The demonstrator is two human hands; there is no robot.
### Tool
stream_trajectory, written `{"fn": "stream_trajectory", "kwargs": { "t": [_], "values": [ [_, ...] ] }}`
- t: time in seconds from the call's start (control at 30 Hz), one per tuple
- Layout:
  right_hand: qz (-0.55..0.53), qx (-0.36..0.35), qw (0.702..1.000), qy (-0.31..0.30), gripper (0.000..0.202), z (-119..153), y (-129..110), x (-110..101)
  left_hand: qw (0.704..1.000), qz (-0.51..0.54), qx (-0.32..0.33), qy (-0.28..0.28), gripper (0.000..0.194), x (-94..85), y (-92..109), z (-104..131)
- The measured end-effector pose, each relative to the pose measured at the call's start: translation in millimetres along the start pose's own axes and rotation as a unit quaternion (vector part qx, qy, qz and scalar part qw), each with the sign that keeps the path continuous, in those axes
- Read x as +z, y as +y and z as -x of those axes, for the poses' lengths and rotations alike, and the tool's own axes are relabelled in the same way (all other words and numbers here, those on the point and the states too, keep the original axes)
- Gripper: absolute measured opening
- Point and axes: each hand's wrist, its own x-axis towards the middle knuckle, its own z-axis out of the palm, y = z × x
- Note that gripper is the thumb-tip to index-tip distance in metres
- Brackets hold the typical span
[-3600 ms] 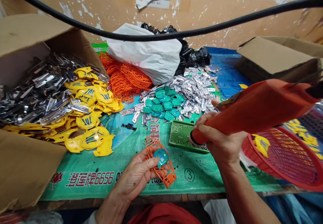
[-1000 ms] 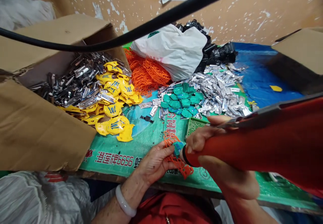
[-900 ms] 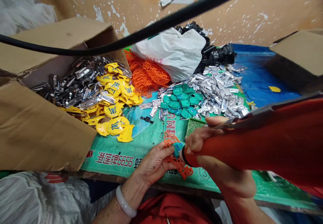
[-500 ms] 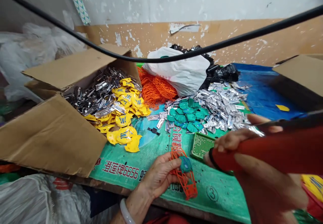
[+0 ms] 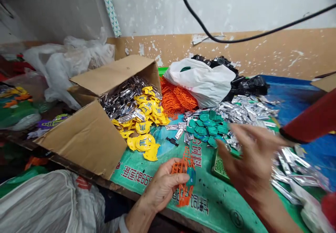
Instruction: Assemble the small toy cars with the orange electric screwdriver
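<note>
My left hand (image 5: 168,182) pinches an openwork orange plastic frame (image 5: 185,199) with a glossy green plastic piece (image 5: 191,176) against it. Thumb and fingers close on its left side, above the green table sheet. My right hand (image 5: 252,166) is blurred by motion, with its fingers apart, over the right of the table. Nothing shows in it. Beneath it lies a green perforated basket (image 5: 219,167), partly covered. Just beyond are a heap of green plastic pieces (image 5: 208,126) and many silvery flat parts (image 5: 244,112).
An open cardboard box (image 5: 86,138) spills yellow pieces (image 5: 144,142) and dark metallic parts. Orange frames (image 5: 175,100) lie beside a white bag (image 5: 199,82). Another person's red sleeve (image 5: 309,121) reaches in from the right. A black cable (image 5: 210,35) hangs in front.
The view has shifted, so the table things appear farther right. My left hand has turned the orange frame slightly. The red sleeve has drawn back rightward, and my right hand shows more fully.
</note>
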Motion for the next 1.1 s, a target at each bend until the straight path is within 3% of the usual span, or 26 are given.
{"fn": "stream_trajectory", "kwargs": {
  "t": [0.07,0.1,0.23,0.37,0.47,0.63,0.77,0.83,0.93,1.1],
  "values": [
    [0.158,-0.085,0.967,-0.181,0.029,-22.8,5.3,33.4,1.000,-0.016,0.008,0.023,0.029,-1.6,1.2,-0.2],
    [0.173,-0.098,0.951,-0.235,0.026,-33.4,8.9,50.0,0.999,-0.020,0.012,0.030,0.028,-2.3,1.5,-0.2],
    [0.187,-0.135,0.910,-0.345,0.021,-55.7,22.9,101.9,0.999,-0.010,0.014,0.041,0.029,-4.4,3.5,0.7],
    [0.177,-0.141,0.894,-0.387,0.021,-56.3,28.8,120.5,0.998,-0.025,0.006,0.053,0.038,-7.0,8.4,2.5],
    [0.162,-0.114,0.902,-0.383,0.024,-55.1,27.8,112.8,0.997,-0.056,0.007,0.059,0.047,-8.9,11.7,2.1],
    [0.090,-0.049,0.931,-0.351,0.031,-44.6,17.5,73.9,0.995,-0.083,0.020,0.059,0.044,-9.3,11.8,-1.8],
    [-0.054,0.038,0.952,-0.300,0.036,-24.4,6.0,41.6,0.995,-0.072,0.042,0.059,0.043,-5.9,8.6,-4.4],
    [-0.172,0.122,0.939,-0.274,0.032,-12.9,0.6,31.7,0.996,-0.061,0.044,0.054,0.042,-3.2,7.4,-4.6],
    [-0.285,0.220,0.893,-0.270,0.031,2.5,-6.8,25.7,0.997,-0.046,0.037,0.051,0.040,1.9,7.1,-3.1],
    [-0.345,0.264,0.858,-0.273,0.031,14.2,-13.7,26.0,0.998,-0.026,0.039,0.041,0.039,7.6,7.8,0.7]
  ]
}}
